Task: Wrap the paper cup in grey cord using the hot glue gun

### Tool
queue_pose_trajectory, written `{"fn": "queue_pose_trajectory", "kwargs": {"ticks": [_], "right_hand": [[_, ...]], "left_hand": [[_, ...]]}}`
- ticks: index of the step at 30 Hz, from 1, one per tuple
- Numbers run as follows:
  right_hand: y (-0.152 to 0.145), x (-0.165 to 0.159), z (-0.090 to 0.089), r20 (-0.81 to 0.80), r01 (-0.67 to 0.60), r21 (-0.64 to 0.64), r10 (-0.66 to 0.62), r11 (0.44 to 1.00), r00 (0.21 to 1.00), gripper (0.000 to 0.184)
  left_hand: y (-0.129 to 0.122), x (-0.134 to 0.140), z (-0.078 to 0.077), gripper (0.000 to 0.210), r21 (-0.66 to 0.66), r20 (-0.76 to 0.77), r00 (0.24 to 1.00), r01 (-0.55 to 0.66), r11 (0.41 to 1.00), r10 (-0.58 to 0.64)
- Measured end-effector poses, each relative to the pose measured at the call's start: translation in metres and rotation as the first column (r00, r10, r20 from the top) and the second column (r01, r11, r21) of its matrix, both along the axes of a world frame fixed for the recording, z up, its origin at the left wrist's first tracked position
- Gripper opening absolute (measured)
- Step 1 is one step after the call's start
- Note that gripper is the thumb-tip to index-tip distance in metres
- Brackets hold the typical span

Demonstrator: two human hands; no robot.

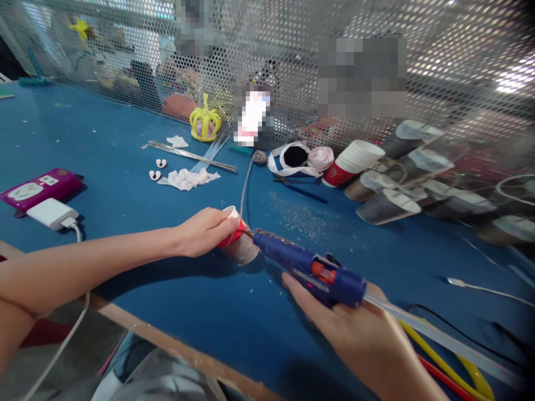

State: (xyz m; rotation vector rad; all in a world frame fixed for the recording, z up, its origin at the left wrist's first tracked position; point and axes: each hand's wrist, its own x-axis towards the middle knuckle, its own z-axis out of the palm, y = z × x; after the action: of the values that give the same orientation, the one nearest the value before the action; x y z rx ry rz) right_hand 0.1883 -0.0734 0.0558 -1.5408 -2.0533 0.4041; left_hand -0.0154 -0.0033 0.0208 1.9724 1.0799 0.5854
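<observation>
Blue worktop (200, 328) with tan front edge (137, 328), perforated metal panel (288, 55) along the far side (bright glare (516, 72) upper right), grey floor (98, 326) lower left.

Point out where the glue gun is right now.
In the head view, the blue glue gun is just right of centre, held in the right hand, its nozzle beside the cup that the left hand grips.

The glue gun (303, 260) is dark blue with an orange-red inner part (323, 272); the paper cup (229, 239) red and white, banded by grey-brown cord (243, 253). Yellow crown (204, 123), blue counter (167, 312), silver-grey mesh panel (284, 50) patterned with round holes.
</observation>
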Motion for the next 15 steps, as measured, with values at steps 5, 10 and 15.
{"fn": "queue_pose_trajectory", "kwargs": {"ticks": [5,10,15], "right_hand": [[-0.005,0.001,0.000,0.069,-0.033,-0.054,0.036,0.998,0.997,0.015],[-0.012,-0.009,0.000,0.038,-0.001,-0.058,0.003,0.998,0.999,0.013],[-0.012,-0.007,0.004,0.034,-0.038,-0.095,0.041,0.995,0.999,0.014]], "left_hand": [[0.001,0.001,-0.001,0.039,-0.052,0.068,0.998,-0.004,0.999,0.007],[0.001,0.003,-0.002,0.038,-0.076,0.067,0.996,-0.062,0.995,0.067],[0.001,0.003,-0.002,0.038,-0.070,0.059,0.995,-0.075,0.995,0.079]]}}
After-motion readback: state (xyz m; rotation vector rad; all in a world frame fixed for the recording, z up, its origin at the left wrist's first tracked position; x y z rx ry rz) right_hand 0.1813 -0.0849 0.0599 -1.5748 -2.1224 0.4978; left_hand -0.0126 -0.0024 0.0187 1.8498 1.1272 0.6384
